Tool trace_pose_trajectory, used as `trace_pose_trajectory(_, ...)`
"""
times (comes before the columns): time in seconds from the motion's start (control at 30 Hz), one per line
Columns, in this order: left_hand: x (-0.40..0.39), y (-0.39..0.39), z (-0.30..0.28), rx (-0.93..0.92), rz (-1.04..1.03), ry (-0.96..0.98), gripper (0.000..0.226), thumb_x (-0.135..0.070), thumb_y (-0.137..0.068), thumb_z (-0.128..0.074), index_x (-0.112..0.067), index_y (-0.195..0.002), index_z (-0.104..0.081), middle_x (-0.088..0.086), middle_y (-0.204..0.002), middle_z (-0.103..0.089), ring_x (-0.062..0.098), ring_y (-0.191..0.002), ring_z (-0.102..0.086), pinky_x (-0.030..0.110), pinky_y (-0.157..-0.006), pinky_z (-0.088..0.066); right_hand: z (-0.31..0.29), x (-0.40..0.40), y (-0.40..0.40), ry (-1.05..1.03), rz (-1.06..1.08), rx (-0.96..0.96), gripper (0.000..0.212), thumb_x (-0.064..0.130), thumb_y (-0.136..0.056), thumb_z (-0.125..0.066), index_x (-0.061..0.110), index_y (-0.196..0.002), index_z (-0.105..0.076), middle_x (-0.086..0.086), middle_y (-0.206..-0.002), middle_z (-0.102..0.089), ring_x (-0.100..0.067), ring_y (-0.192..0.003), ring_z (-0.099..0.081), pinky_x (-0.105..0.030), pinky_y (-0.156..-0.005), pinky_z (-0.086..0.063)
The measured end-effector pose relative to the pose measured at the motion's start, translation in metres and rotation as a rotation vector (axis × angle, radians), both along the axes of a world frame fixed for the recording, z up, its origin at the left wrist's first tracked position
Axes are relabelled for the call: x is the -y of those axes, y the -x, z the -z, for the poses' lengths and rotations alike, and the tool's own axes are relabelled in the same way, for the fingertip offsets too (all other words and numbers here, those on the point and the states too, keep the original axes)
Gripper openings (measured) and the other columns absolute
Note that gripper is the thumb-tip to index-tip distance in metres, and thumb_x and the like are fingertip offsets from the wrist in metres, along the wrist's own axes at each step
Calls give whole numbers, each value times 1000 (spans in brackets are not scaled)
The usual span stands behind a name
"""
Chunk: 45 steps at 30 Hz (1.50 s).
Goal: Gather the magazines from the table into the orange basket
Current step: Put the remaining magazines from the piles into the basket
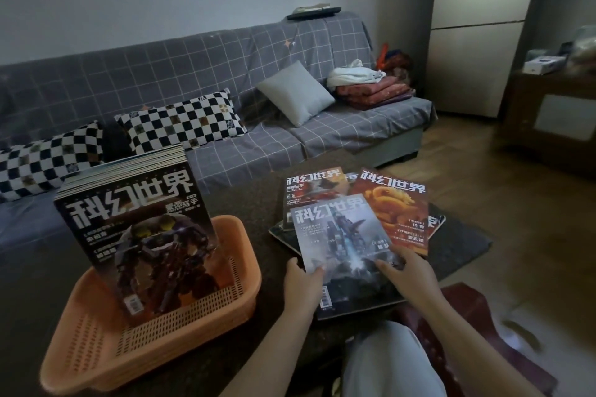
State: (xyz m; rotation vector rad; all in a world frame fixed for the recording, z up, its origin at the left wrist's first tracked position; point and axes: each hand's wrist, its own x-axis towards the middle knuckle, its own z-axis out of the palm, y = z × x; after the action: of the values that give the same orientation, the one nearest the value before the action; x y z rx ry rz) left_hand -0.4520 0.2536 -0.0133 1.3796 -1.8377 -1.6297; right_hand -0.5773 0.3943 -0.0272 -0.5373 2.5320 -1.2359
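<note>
Magazines remaining: loose pile at centre right of frame on the dark table (pixel 245 203), blue-grey magazine (pixel 342 245) uppermost, red magazine (pixel 396 213) just behind. Left hand (pixel 301 284) pinching the near left corner of the blue-grey cover; right hand (pixel 408 274) laid on its right lower part, fingers spread. Lift with both edges supported to avoid dragging lower copies. Carry toward lower left and stand upright in orange basket (pixel 96 348), against the stack (pixel 138 235) already leaning there.

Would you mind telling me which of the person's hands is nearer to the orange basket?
The left hand. It holds the near left edge of the blue-grey magazine, just right of the orange basket. The right hand rests on that magazine's right side, farther away.
</note>
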Motion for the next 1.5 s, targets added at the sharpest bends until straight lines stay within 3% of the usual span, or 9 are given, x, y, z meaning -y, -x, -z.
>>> trace_pose_trajectory(0.1, 0, -2, 1, -80, 27, -53, 56, -23, -89, -67, -14, -138, -43, 9, -127, -60, 16, -93, -66, 25, -62, -53, 5, 0, 2, 43, 63, 32, 51, 34, -81, -71, 14, -126, -57, -8, -117, -64, -26, -107, -58, -27, -77, -42)
trace_pose_trajectory(0.23, -1, -12, -6, -130, 102, 87, 43, -20, -93, -61, -29, -131, -42, 4, -136, -54, 21, -116, -57, 42, -97, -50, 6, -1, 0, 151, 119, 117, 37, 21, -80, -72, 8, -115, -66, -7, -102, -70, -24, -92, -63, -31, -75, -47)
trace_pose_trajectory(0.43, 13, -47, -38, -261, 82, 288, 36, -22, -94, -60, -26, -127, -46, -1, -126, -60, 16, -111, -60, 37, -94, -52, -25, 7, -17, 508, 91, 308, 11, 14, -83, -70, 18, -94, -70, 14, -67, -68, -2, -54, -64, -12, -41, -44)
trace_pose_trajectory(0.53, 28, -73, -60, -341, 44, 354, 24, -25, -93, -61, -34, -112, -50, -14, -109, -61, 5, -99, -60, 17, -77, -52, -53, 25, -33, 587, -9, 339, 17, 21, -82, -71, 23, -98, -67, 8, -84, -68, -9, -72, -65, -21, -54, -50)
trace_pose_trajectory(0.67, 53, -114, -83, -402, -23, 400, 24, -26, -93, -61, -37, -109, -48, -17, -104, -62, 3, -95, -62, 23, -76, -52, -78, 61, -59, 653, -113, 343, 17, 17, -80, -73, 22, -94, -66, -2, -90, -71, -23, -85, -68, -41, -77, -56)
trace_pose_trajectory(0.8, 80, -158, -93, -427, -92, 457, 20, -25, -93, -60, -43, -97, -52, -18, -97, -66, -9, -81, -64, 11, -58, -50, -94, 101, -86, 664, -237, 339, 23, 15, -81, -72, 15, -102, -64, 0, -86, -74, -16, -78, -71, -31, -65, -55)
trace_pose_trajectory(0.93, 106, -199, -96, -471, -189, 418, 21, -23, -94, -58, -42, -102, -54, -10, -96, -69, -4, -78, -69, 11, -54, -52, -103, 139, -111, 642, -381, 340, 24, 13, -82, -71, 15, -104, -61, -3, -98, -72, -22, -92, -68, -41, -80, -55)
trace_pose_trajectory(1.07, 129, -230, -94, -429, -269, 411, 12, -31, -93, -60, -40, -101, -60, -14, -96, -73, 6, -83, -71, 29, -65, -58, -109, 172, -133, 622, -476, 288, 26, 14, -82, -70, 16, -105, -58, -1, -96, -72, -18, -90, -69, -35, -76, -55)
trace_pose_trajectory(1.5, 167, -248, -47, -17, -461, 500, 8, -22, -81, -76, -26, -78, -70, -7, -66, -70, 2, -58, -66, 17, -49, -48, -64, 212, -153, 341, -446, -99, 25, 23, -79, -74, 33, -98, -62, 26, -72, -61, 16, -72, -56, -5, -54, -39)
